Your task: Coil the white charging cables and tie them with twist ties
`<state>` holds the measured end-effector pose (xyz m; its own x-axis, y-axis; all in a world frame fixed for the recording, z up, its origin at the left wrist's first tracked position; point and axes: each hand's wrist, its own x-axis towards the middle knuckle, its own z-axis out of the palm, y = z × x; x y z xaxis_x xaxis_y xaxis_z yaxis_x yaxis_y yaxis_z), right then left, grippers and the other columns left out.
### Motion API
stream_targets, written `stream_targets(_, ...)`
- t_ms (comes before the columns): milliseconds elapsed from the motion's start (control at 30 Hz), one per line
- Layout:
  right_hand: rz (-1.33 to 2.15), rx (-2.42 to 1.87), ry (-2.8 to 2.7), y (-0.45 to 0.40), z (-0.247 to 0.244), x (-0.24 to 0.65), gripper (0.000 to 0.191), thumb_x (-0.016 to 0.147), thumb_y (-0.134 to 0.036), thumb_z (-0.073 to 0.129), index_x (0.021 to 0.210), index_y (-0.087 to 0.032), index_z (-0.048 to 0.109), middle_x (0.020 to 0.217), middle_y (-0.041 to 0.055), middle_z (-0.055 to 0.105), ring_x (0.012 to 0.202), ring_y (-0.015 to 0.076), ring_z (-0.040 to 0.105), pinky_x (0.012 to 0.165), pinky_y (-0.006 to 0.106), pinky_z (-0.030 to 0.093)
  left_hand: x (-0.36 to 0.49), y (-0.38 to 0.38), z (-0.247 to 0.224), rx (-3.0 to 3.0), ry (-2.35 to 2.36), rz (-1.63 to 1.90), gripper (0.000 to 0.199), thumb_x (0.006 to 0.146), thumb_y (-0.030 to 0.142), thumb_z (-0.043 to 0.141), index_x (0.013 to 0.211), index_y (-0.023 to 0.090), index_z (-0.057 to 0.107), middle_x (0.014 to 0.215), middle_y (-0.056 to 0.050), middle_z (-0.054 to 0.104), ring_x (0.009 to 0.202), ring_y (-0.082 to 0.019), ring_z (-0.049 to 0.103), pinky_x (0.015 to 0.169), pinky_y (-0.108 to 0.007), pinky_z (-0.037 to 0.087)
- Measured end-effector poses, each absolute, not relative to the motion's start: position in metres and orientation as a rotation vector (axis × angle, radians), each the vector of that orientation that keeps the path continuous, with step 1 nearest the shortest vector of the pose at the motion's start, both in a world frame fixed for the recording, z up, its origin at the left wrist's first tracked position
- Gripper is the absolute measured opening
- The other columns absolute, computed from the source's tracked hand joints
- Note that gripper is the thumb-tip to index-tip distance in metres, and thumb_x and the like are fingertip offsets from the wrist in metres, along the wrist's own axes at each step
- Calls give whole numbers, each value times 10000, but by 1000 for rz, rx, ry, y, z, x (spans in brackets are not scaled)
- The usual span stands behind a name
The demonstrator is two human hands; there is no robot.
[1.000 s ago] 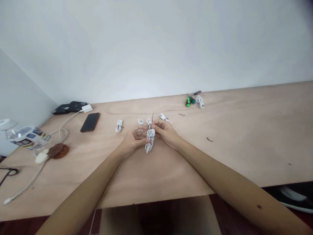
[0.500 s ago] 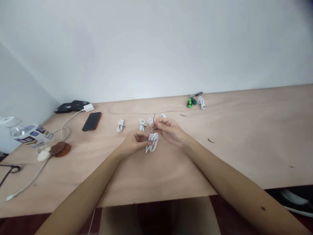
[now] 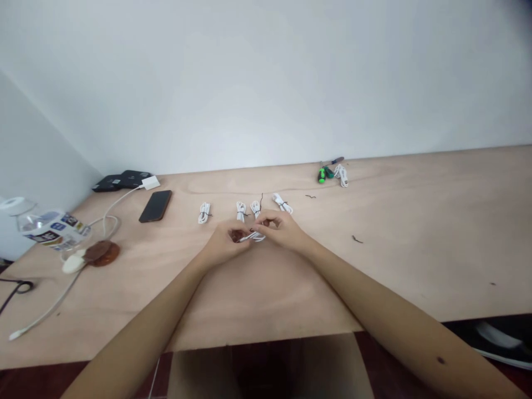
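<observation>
At the middle of the desk [image 3: 415, 238], the left hand [image 3: 224, 245] and right hand [image 3: 282, 229] pinch a white cable coil [image 3: 254, 237] between curled fingers [image 3: 272, 220]; light and limp, it is best held by its bunched loops, with more coils [image 3: 241, 211] just beyond

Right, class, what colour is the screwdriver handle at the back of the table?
Green and black; the screwdriver handle shows best in the head view.

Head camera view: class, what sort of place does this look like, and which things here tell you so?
Probably a simple workroom for handling cables, not a home desk: a bare plywood workbench, small coiled white cables set out in a row, and a green-handled screwdriver.
</observation>
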<state>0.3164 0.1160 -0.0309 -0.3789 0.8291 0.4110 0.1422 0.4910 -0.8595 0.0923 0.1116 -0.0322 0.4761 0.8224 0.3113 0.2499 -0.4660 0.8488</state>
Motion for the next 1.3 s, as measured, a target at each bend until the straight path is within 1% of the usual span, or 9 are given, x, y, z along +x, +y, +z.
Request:
stream_targets(167,1030,-819,-1522,127,-37,318,312,948,-511,690,865,-211,710,804,16,652,749,173,557,723,311,441,90,112,-31,2097,760,866,149,900,298,757,989,253,867,978,-99,780,800,-223,682,664,-321,505)
stream_targets(267,1016,-907,-1340,137,-42,328,318,924,-507,696,849,-198,704,732,7,624,677,165,535,656,297,418,85,115,-26,2234,596,749,166,896,223,737,971,288,870,1064,-100,795,1014,-278,705,902,-417,551)
stream_targets(333,955,-1045,-1441,141,-45,338,274,917,-441,689,813,-189,709,708,13,640,655,170,542,642,299,412,81,118,-22,2311,548,732,197,852,165,735,940,288,861,1130,-82,798,1150,-299,681,1087,-484,484)
stream_targets(400,815,-1203,-1675,143,-48,347,220,921,-352,661,785,-188,714,724,25,675,679,186,573,670,310,422,78,120,-20,2314,634,816,215,842,139,689,932,259,842,1147,-77,796,1187,-288,669,1134,-487,453)
stream_targets(500,513,-1340,-1983,143,-49,353,226,961,-281,598,792,-192,720,820,63,713,784,217,609,772,343,440,74,120,-20,2169,987,1016,196,868,140,607,938,199,780,967,-62,789,908,-211,702,871,-359,546)
stream_targets(633,243,-1270,-2068,138,-42,346,228,1003,-280,571,854,-191,720,980,107,705,969,260,607,949,404,416,72,113,-23,2105,1254,945,100,916,265,641,951,190,696,619,37,651,540,-126,548,587,-254,427)
stream_targets(833,699,-969,-2149,118,-32,329,306,1027,-315,546,757,-191,618,697,-5,590,662,156,496,647,301,358,76,108,-26,2158,1143,766,250,880,415,750,991,193,715,674,7,686,601,-151,628,576,-254,453)
stream_targets(1167,694,-956,-2209,114,-37,325,301,1010,-305,557,740,-187,617,669,-14,583,628,139,479,631,293,337,78,122,-32,1634,1099,1100,277,892,419,756,1008,174,699,815,-27,734,562,-132,639,536,-253,498)
stream_targets(1300,793,-949,-2145,112,-36,323,267,1014,-376,591,860,-188,703,720,-6,630,653,144,516,633,285,365,82,119,-33,1550,1013,1057,386,871,454,805,1109,170,695,824,-47,751,533,-130,628,496,-244,478)
